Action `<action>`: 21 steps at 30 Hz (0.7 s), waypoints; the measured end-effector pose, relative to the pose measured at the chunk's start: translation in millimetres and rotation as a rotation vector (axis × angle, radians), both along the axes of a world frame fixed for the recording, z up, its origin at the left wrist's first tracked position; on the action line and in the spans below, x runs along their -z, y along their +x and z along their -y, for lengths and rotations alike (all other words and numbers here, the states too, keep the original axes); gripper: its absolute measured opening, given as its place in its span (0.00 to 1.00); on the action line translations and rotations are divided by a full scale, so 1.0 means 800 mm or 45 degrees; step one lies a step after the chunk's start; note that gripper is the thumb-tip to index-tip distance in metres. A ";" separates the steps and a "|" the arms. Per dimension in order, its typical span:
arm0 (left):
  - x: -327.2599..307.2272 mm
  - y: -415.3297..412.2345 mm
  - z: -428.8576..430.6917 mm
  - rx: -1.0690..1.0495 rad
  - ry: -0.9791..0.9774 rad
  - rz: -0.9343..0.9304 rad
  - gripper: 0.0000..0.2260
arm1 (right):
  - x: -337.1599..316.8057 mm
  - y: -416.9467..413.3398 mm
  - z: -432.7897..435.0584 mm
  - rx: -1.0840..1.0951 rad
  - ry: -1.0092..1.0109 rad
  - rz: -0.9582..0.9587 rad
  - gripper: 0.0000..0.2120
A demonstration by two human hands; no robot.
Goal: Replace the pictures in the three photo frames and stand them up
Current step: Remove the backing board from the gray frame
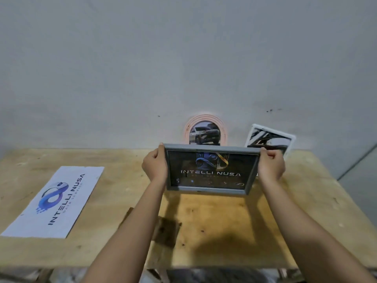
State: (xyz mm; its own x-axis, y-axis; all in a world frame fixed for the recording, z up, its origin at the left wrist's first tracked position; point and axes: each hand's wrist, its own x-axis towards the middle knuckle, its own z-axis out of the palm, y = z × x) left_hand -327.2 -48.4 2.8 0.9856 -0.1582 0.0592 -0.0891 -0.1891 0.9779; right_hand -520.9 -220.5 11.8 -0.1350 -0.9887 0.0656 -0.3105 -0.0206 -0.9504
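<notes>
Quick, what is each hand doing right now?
Left hand: fingers curled round the left edge of the grey rectangular photo frame.
Right hand: gripping the same frame's right edge.

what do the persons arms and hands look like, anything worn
The left arm and right arm are bare as far as the view shows, no sleeves. The left grip and right grip are ungloved bare hands; no watch, band or ring shows.

Between the left hand (155, 166) and the right hand (271, 166), a grey frame (208, 190) is filled with a dark picture (212, 170) lettered in white. Beyond them, a pink round frame (205, 132) and a white frame (271, 137) are seen. A white sheet (55, 201) left of them is printed in blue.
</notes>
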 end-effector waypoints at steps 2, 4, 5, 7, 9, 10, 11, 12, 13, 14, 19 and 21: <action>0.012 -0.035 0.006 0.010 -0.043 -0.023 0.19 | 0.007 -0.038 0.001 0.003 -0.007 0.009 0.07; 0.028 -0.065 0.004 0.045 -0.069 -0.052 0.17 | 0.020 -0.071 -0.003 -0.007 0.007 0.010 0.05; 0.037 -0.079 0.000 0.069 -0.084 -0.062 0.16 | 0.029 -0.084 -0.005 -0.009 0.019 0.022 0.05; 0.056 -0.102 -0.011 0.122 -0.133 -0.073 0.13 | 0.049 -0.108 -0.012 -0.004 0.046 0.076 0.05; 0.072 -0.122 -0.023 0.142 -0.182 -0.077 0.07 | 0.065 -0.128 -0.019 -0.005 0.059 0.132 0.04; 0.079 -0.129 -0.028 0.141 -0.189 -0.067 0.07 | 0.072 -0.136 -0.023 -0.009 0.055 0.158 0.04; 0.087 -0.136 -0.032 0.147 -0.187 -0.065 0.07 | 0.080 -0.143 -0.026 -0.011 0.052 0.178 0.03; 0.094 -0.146 -0.035 0.148 -0.182 -0.079 0.08 | 0.088 -0.150 -0.028 -0.014 0.058 0.187 0.03; 0.102 -0.154 -0.039 0.138 -0.183 -0.105 0.09 | 0.096 -0.154 -0.031 -0.019 0.073 0.182 0.03; 0.108 -0.161 -0.042 0.119 -0.190 -0.132 0.10 | 0.104 -0.157 -0.034 -0.022 0.098 0.169 0.03; 0.157 -0.183 -0.057 0.018 -0.075 -0.300 0.18 | 0.160 -0.172 -0.053 -0.012 0.216 0.029 0.06; 0.176 -0.185 -0.062 0.000 -0.003 -0.313 0.22 | 0.177 -0.178 -0.057 -0.015 0.285 -0.066 0.05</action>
